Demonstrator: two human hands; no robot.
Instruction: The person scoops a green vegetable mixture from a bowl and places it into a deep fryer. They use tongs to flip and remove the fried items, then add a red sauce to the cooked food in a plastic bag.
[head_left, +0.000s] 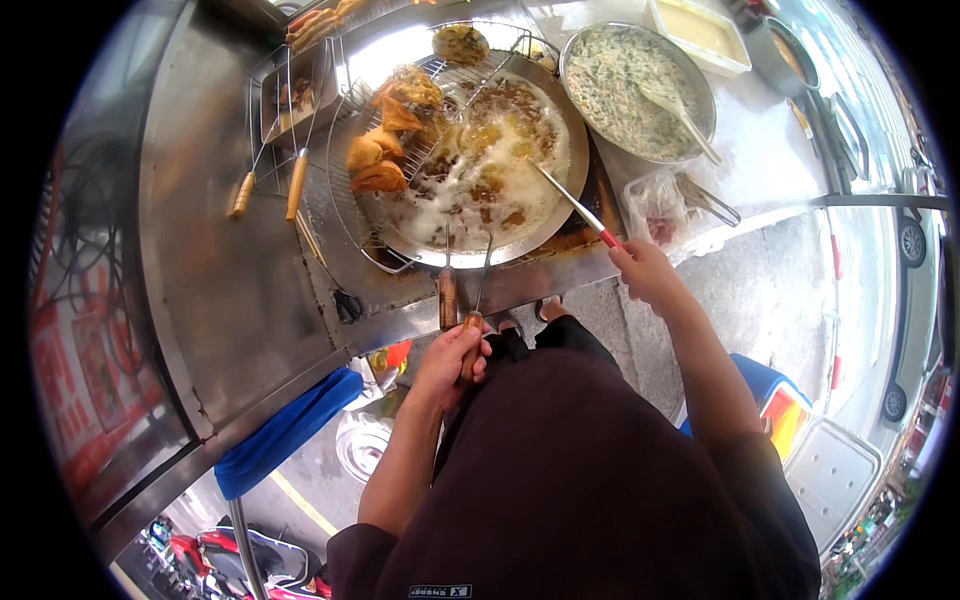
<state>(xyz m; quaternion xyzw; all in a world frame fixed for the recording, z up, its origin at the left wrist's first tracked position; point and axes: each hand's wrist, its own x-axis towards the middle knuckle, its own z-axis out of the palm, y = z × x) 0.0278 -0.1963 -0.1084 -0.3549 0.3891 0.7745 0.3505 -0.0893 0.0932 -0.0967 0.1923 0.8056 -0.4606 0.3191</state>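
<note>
My left hand (458, 358) is closed around the wooden handle of a metal tool (472, 335) reaching into a wide pan (560, 190) of bubbling oil. A second wooden handle (447, 300) rests at the pan's near rim, just beside it. My right hand (645, 265) grips the red handle of a long thin utensil (585, 212), whose far end is in the foaming oil near the middle. Golden fried pieces (380, 178) lie on the wire rack over the pan's left side, with a flatter fried piece (460, 45) at the back. Whatever is under the foam is unclear.
A bowl of pale batter (615, 85) with a spoon stands right of the pan, near a plastic bag (660, 225) and tongs (720, 210). Wooden-handled tools (296, 190), a small tray (280, 100) and black scissors (347, 305) lie left. A blue cloth (285, 430) hangs below.
</note>
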